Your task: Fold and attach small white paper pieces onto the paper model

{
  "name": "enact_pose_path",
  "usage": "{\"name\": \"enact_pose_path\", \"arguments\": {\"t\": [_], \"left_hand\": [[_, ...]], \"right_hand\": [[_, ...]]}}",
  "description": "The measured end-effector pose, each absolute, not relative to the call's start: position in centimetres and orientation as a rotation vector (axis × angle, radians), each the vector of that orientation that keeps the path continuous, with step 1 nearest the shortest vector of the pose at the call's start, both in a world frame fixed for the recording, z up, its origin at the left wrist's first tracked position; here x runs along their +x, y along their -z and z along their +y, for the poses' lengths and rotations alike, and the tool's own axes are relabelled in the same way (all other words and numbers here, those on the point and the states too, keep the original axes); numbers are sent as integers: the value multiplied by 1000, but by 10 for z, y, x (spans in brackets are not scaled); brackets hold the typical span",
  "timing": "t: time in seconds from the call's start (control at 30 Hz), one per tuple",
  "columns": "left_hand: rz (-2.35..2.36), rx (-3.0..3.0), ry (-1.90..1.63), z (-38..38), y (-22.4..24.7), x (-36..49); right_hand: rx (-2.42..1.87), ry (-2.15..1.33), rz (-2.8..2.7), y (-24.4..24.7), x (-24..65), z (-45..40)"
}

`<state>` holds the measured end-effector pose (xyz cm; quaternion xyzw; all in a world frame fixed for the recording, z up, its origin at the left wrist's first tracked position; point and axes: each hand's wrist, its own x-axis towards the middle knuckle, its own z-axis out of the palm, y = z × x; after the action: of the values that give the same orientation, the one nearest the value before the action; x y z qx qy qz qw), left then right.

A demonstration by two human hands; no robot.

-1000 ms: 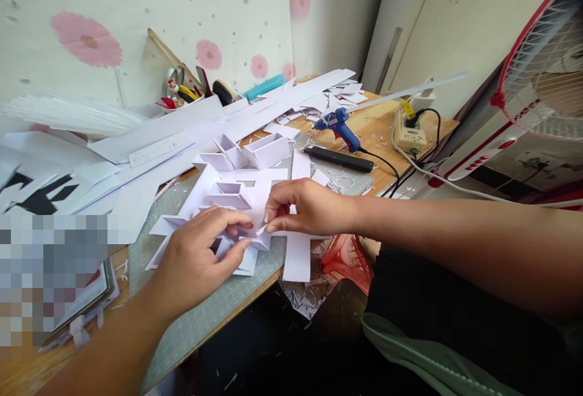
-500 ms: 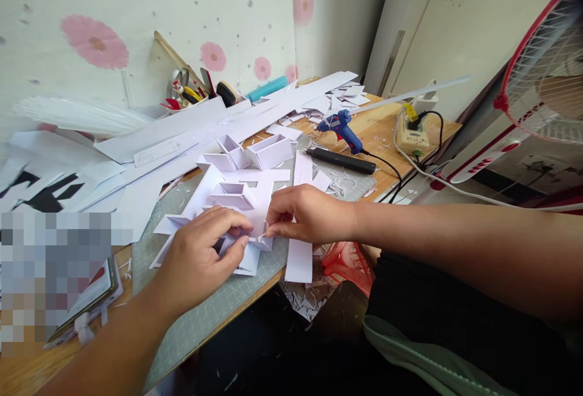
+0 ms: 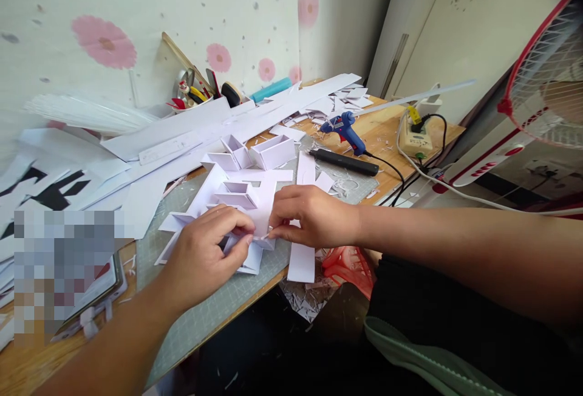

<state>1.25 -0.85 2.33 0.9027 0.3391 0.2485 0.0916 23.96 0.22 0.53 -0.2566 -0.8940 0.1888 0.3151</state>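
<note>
A white board model [image 3: 262, 201] with several small box-like compartments lies on the grey-green cutting mat [image 3: 195, 323]. My left hand [image 3: 212, 244] is at its near left part, thumb and fingers closed on the edge of the model. At the near right edge of the model is my right hand [image 3: 303, 217], its thumb and fingers pinched at the board; whatever lies between the fingertips is too small to make out. A flat white strip [image 3: 301, 262] passes beneath my right hand.
A blue glue gun [image 3: 344, 132] and a black tool [image 3: 345, 162] lie behind my right hand. White sheets [image 3: 191, 141], paper scraps [image 3: 341, 99] and a power strip [image 3: 415, 141] are farther back. A fan [image 3: 546, 80] stands at right.
The whole view has shifted slightly, so things sit a little farther right. Both hands keep nearly the same place on the model.
</note>
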Motion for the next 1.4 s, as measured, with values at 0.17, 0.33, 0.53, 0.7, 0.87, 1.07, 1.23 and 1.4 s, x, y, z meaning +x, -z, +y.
{"name": "enact_pose_path", "arguments": {"t": [0.17, 0.33, 0.53, 0.7, 0.87, 1.07, 1.23, 1.4], "left_hand": [[1002, 2677, -740, -8, -24, 13], [1039, 2668, -716, -9, -25, 14], [1032, 2650, -705, -10, -28, 14], [1034, 2652, -702, -9, -26, 14], [1025, 2646, -722, -8, -24, 15], [1012, 2651, -700, -9, -26, 14], [1036, 2645, -681, -10, -27, 15], [1027, 2635, -688, -11, -26, 14]], "right_hand": [[-773, -444, -2315, -5, 240, 2], [-662, -423, -2352, -3, 238, -3], [-821, -361, -2299, 1, 240, 2], [-730, -384, -2267, 1, 239, -2], [-727, -389, -2317, 1, 237, -6], [-974, -358, -2253, 1, 240, 3], [-1102, -393, -2122, 0, 244, 10], [-941, -405, -2127, 0, 246, 6]]}}
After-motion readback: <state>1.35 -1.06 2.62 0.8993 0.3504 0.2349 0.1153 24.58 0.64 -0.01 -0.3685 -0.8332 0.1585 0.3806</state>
